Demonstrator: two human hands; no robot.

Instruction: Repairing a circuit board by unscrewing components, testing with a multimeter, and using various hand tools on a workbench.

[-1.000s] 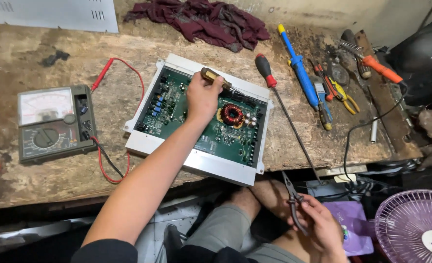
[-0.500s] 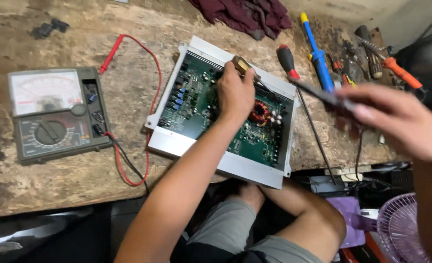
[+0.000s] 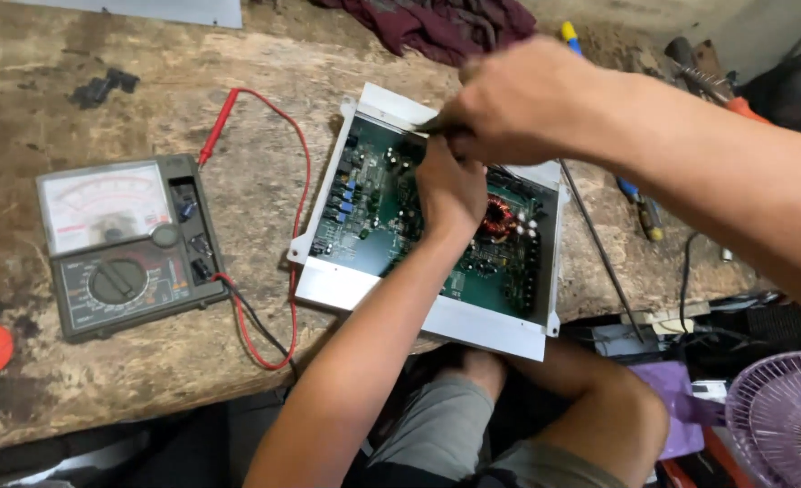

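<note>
An open amplifier sits on the worn wooden bench, a green circuit board (image 3: pixel 373 226) in its white metal case (image 3: pixel 437 316). My left hand (image 3: pixel 450 190) lies on the board beside a copper coil (image 3: pixel 498 217), fingers curled on a small part near the far edge. My right hand (image 3: pixel 518 104) hovers just above it, closed on thin pliers (image 3: pixel 425 132) whose metal tip points left over the board's far edge. The spot where both hands meet is hidden.
An analog multimeter (image 3: pixel 120 244) lies left of the case with its red probe lead (image 3: pixel 220 126) looping between them. A long screwdriver (image 3: pixel 599 253) and other tools lie to the right, a dark red cloth (image 3: pixel 437 23) behind. A purple fan (image 3: pixel 785 416) stands low right.
My right hand rose from my lap with the pliers and swung left over the board to just above my left hand. My left hand stayed on the board.
</note>
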